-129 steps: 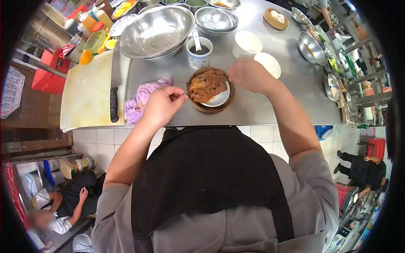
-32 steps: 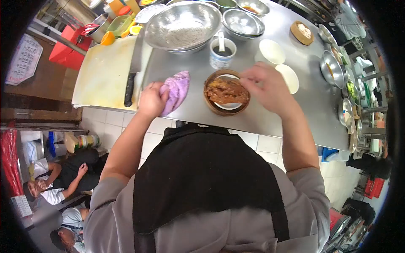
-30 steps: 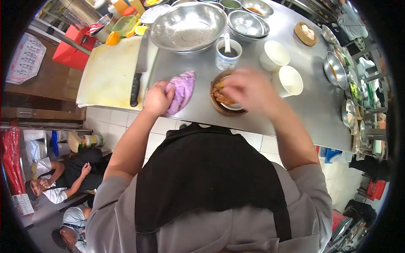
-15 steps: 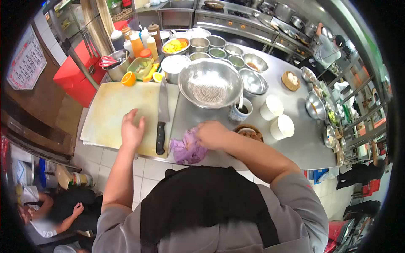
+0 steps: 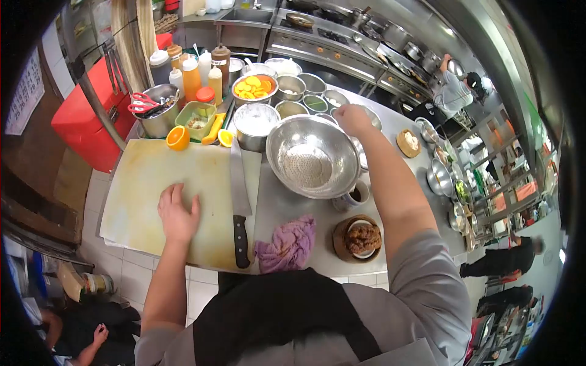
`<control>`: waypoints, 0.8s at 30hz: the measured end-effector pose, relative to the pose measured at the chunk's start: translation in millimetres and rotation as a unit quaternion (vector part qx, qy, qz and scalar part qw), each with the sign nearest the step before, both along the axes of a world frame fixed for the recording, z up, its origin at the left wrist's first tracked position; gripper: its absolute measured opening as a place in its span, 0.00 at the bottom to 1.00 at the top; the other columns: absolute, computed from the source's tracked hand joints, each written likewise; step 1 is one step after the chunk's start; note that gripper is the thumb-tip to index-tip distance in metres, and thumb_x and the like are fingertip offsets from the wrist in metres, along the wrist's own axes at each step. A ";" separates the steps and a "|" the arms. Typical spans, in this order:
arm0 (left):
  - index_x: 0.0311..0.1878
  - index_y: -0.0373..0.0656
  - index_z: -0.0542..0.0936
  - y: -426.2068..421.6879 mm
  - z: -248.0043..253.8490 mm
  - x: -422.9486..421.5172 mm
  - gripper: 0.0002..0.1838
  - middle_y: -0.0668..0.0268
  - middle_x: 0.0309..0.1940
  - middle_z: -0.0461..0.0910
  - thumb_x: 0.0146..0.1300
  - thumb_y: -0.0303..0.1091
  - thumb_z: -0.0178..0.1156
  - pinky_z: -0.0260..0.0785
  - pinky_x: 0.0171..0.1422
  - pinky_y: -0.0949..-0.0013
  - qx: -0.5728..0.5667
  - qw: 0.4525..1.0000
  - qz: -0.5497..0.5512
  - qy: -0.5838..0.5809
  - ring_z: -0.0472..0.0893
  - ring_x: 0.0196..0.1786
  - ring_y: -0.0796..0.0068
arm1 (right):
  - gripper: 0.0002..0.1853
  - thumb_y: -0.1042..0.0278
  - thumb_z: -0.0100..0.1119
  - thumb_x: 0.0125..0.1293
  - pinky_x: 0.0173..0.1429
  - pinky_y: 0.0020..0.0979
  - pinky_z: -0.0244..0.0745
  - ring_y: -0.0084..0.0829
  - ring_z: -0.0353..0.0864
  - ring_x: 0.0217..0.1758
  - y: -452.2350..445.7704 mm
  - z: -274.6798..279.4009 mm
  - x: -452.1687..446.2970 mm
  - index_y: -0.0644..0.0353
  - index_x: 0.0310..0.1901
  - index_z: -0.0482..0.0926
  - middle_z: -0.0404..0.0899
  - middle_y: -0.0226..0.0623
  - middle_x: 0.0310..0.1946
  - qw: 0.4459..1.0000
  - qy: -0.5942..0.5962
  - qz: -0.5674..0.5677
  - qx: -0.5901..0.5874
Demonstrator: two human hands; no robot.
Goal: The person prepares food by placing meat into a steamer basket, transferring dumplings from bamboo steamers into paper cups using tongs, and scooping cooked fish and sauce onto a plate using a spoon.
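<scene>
Left hand (image 5: 178,215) is loosely open over the cutting board (image 5: 131,198); right hand (image 5: 353,119) is curled by the small bowls (image 5: 335,97), can't tell if it's gripping anything. Looks like a reaching step, so next move should clear the colander (image 5: 308,160). Meat's (image 5: 364,236) in the round basket (image 5: 341,244).

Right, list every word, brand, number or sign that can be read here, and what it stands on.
No text is clear enough to quote.
Calendar, left edge: printed figures, too slanted and blurred to read.
Squeeze bottles, knife, cutting board: no lettering I can make out.
</scene>
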State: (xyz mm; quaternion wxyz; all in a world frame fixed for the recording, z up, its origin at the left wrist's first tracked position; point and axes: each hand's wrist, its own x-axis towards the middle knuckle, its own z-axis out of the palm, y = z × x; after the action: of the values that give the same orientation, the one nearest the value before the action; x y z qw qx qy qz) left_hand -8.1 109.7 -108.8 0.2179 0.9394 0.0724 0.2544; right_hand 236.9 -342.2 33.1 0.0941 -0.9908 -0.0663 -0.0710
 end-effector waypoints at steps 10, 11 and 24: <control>0.58 0.40 0.78 -1.3 0.6 5.0 0.26 0.50 0.60 0.75 0.59 0.40 0.69 0.62 0.72 0.49 0.013 1.000 0.009 0.013 0.72 0.66 0.48 | 0.13 0.63 0.63 0.62 0.47 0.39 0.84 0.37 0.89 0.43 -0.6 -56.0 98.3 0.53 0.46 0.90 0.89 0.41 0.42 0.949 0.286 -0.035 -0.126; 0.58 0.40 0.78 -2.3 1.3 4.8 0.25 0.50 0.60 0.75 0.59 0.39 0.69 0.63 0.71 0.49 0.021 1.000 0.015 0.012 0.73 0.65 0.47 | 0.14 0.63 0.62 0.63 0.47 0.39 0.84 0.38 0.89 0.43 -0.3 -61.8 102.2 0.55 0.48 0.89 0.89 0.41 0.43 0.946 0.290 -0.020 -0.145; 0.58 0.39 0.77 -6.1 2.0 5.3 0.25 0.49 0.61 0.75 0.60 0.38 0.68 0.63 0.72 0.49 0.034 0.998 0.039 0.027 0.72 0.66 0.45 | 0.18 0.65 0.55 0.67 0.65 0.41 0.78 0.43 0.83 0.62 20.8 -62.7 80.1 0.59 0.54 0.87 0.83 0.47 0.59 0.954 0.241 0.014 -0.176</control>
State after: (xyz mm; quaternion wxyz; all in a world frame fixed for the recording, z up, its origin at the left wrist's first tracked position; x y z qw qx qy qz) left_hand -2.8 103.6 -106.8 0.1736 0.9491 0.1064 0.2401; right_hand 317.0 -321.4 -29.5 -0.0679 -0.9782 -0.0673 0.1846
